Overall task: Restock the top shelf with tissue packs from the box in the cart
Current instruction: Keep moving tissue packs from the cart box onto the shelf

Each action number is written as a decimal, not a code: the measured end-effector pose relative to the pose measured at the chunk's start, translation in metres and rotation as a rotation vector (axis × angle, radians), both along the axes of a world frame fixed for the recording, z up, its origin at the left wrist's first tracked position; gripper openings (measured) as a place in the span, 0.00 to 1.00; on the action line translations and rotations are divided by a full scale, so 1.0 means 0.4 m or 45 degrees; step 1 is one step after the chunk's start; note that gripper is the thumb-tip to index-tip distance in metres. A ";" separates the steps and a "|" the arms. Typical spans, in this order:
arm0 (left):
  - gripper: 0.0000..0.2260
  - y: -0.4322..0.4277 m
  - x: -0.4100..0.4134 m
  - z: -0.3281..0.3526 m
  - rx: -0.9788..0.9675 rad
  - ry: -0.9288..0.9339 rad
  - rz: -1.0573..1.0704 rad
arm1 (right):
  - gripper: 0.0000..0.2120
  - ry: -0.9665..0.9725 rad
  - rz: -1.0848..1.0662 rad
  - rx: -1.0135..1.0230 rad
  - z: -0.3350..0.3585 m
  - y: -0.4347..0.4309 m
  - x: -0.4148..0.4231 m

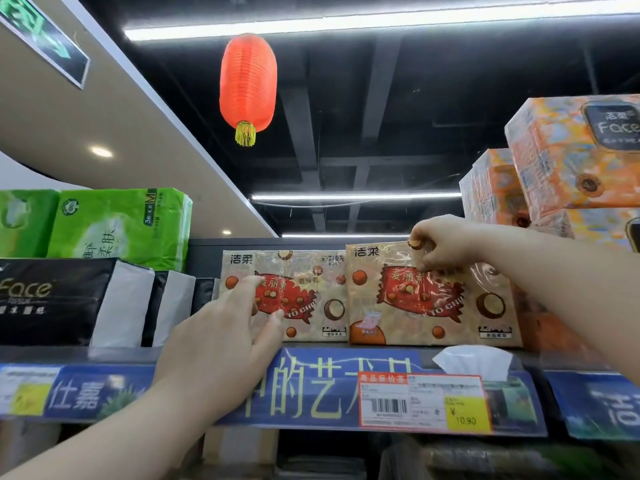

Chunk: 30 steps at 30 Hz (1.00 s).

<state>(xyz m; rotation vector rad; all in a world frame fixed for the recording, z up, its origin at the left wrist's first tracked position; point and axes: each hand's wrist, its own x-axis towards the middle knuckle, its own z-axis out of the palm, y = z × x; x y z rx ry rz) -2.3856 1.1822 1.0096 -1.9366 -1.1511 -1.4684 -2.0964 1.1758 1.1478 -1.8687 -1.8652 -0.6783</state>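
Nearest the lens, from the lower left of the frame, the left hand (pixel 214 332) is reached up to the top shelf (pixel 311 382), where two packs are stood upright side by side at centre frame. Trouble is judged most likely with the right tissue pack (pixel 415 306). It is gripped only by loose film at its upper edge, so the wrapper could slip or stretch and the pack could tip forward over the shelf lip. If it is shoved sideways, the stacked orange boxes (pixel 571 150) at right could be disturbed. A hard push on the left tissue pack (pixel 304 292) could skew it or crowd the black packs (pixel 52 299) at left. The left hand is held flat, fingers straight and a little spread, pressed against the face of the left pack and gripping nothing. The right hand (pixel 441 242) is curled, and the film at the right pack's top is pinched between thumb and fingertips. Neither box nor cart is in view.
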 end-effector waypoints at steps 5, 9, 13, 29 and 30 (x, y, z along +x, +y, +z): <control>0.24 -0.001 -0.002 0.000 0.031 -0.004 0.004 | 0.39 0.019 -0.003 -0.247 -0.002 -0.001 -0.003; 0.23 0.002 -0.004 -0.002 0.055 -0.020 0.002 | 0.39 -0.059 -0.014 -0.172 -0.007 0.018 0.006; 0.21 0.005 -0.003 -0.004 0.060 -0.059 -0.027 | 0.40 -0.095 -0.053 -0.120 -0.010 0.042 0.023; 0.22 0.010 -0.001 -0.003 0.066 -0.061 0.027 | 0.39 -0.031 -0.096 -0.171 -0.014 0.092 0.024; 0.22 0.009 -0.001 -0.002 0.063 -0.057 0.027 | 0.39 -0.053 -0.104 -0.151 -0.017 0.095 0.025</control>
